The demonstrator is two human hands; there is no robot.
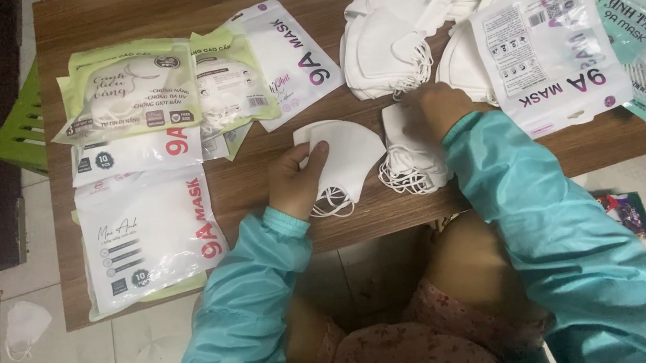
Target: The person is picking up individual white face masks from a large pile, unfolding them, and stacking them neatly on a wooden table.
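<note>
1. The brown wood-grain worktop point(260, 180) carried everything.
2. Flat glossy white plastic pouches point(146, 230) with red lettering lay at its left edge; pale green pouches point(129, 90) sat behind them.
3. Another white pouch point(548, 57), printed with a table, rested near the right edge.
4. A loose heap of soft white masks point(403, 32) filled the back.
5. The right hand point(435, 111) pressed curled fingers onto a small stack of folded masks point(411, 157) at the front edge.
6. The left hand point(299, 180) pinched one folded white fabric mask point(344, 156) just beside it.
</note>
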